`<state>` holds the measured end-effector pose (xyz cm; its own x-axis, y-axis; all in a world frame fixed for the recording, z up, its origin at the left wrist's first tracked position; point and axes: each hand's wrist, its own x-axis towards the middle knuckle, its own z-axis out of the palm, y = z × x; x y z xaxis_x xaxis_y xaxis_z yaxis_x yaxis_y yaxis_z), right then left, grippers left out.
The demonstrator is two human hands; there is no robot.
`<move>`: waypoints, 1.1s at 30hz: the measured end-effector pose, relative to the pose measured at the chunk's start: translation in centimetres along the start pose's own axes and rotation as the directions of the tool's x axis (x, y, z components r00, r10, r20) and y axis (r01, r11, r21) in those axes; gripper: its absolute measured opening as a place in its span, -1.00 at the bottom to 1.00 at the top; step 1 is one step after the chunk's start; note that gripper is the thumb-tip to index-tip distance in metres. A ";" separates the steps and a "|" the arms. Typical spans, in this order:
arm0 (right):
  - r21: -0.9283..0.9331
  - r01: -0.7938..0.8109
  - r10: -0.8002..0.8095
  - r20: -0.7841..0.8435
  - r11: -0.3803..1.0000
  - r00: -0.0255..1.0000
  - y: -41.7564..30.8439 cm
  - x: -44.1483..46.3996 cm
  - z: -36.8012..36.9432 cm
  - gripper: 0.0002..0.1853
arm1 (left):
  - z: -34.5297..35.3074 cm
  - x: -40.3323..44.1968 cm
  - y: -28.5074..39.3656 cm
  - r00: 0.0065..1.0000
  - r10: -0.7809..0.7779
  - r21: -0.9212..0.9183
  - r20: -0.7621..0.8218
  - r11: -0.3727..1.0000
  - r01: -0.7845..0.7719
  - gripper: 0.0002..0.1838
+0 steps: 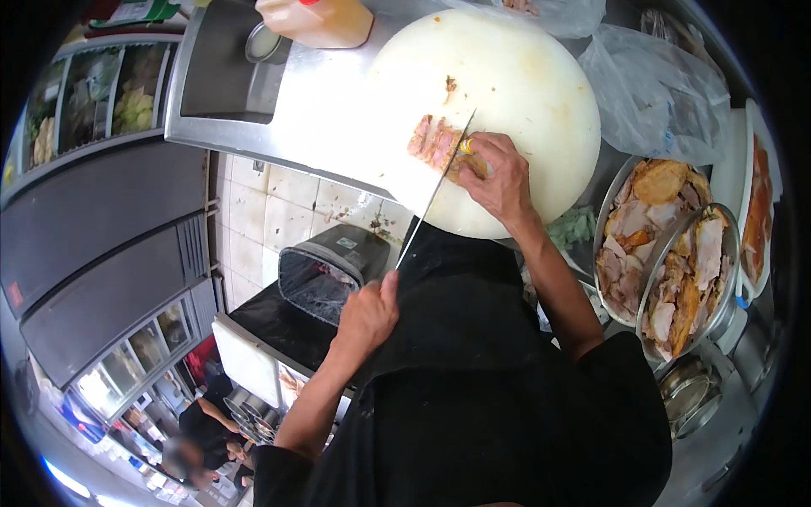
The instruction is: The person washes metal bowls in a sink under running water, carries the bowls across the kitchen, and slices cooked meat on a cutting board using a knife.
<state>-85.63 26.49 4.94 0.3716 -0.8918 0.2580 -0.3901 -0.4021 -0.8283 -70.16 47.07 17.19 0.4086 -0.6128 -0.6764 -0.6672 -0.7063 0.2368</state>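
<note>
In the upper middle of the frame, a round white cutting board [541, 93] lies on a stainless-steel counter [325, 101], and the piece of cooked meat [432, 144] sits just left of the board's centre, partly cut into strips. The left hand [366, 317], near the middle of the frame, has its fingers curled closed around the handle of a long knife [428, 206], whose thin blade slants up and right across the meat. The right hand [500, 176] bears on the meat's uncut end at the right of the blade, its fingers bent and bunched together, one wearing a yellow band; whether the fingertips pinch or only press, I cannot tell. A small brown scrap [450, 84] lies above the strips. At the right of the frame, two overlapping metal trays hold more meat pieces [659, 182], with a clear plastic bag [659, 93] above them. A jug of pale orange liquid [317, 21] stands at the upper left of the board, and a dark bin [372, 252] is below the counter's edge.
</note>
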 end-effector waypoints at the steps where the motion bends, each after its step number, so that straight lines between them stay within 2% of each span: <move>1: -0.008 0.018 -0.018 -0.011 1.000 1.000 0.0 0.2 0.0 -0.68 | 0.1 1.3 0.2 0.995 0.096 0.018 -0.020 0.995 -0.096 -0.39; 3: -0.021 0.017 -0.017 -0.014 1.000 1.000 -0.5 0.0 0.0 -0.68 | 0.3 3.0 0.5 0.959 0.278 0.051 -0.054 0.960 -0.275 -0.40; 4: -0.030 0.008 -0.009 -0.017 1.000 1.000 -0.5 0.0 0.0 -0.68 | -2.3 1.8 3.3 0.989 0.148 -0.029 -0.025 0.988 -0.149 -0.37; 8: -0.062 -0.024 0.021 -0.043 0.998 0.999 -0.6 0.4 0.2 -0.71 | -3.7 -0.2 1.9 0.998 -0.017 -0.144 -0.058 0.990 0.009 -0.25; 11: -0.059 -0.073 0.072 -0.021 0.996 0.997 -0.4 0.8 0.5 -0.74 | -4.2 -1.4 1.7 0.993 -0.099 -0.139 -0.060 0.986 0.089 -0.23; 14: 0.017 -0.045 0.046 -0.032 0.999 0.998 -0.5 1.1 1.0 -0.76 | -3.2 -1.6 0.5 0.995 -0.094 -0.115 -0.031 0.989 0.090 -0.22; 17: 0.005 -0.021 0.022 -0.042 1.000 0.999 -0.4 1.0 1.6 -0.72 | -2.3 -1.6 -0.4 0.992 -0.108 -0.120 -0.067 0.988 0.099 -0.22; 23: 0.018 0.021 -0.019 -0.080 1.000 0.997 -0.4 0.9 2.0 -0.78 | -3.5 -2.8 0.3 0.987 -0.135 -0.131 -0.081 0.984 0.124 -0.23; 26: -0.033 0.070 -0.072 -0.084 0.997 0.994 -0.1 1.0 2.1 -0.80 | -3.5 -3.3 0.9 0.989 -0.138 -0.119 -0.048 0.984 0.131 -0.23; 33: -0.028 0.081 -0.083 -0.096 0.996 0.992 -0.5 1.0 2.2 -0.76 | -2.2 -3.6 -0.1 0.994 -0.107 -0.077 -0.017 0.991 0.106 -0.29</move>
<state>-83.20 26.24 4.49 0.3204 -0.8710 0.3725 -0.3826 -0.4787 -0.7902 -70.16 48.58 21.17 0.4883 -0.5393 -0.6861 -0.5703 -0.7923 0.2168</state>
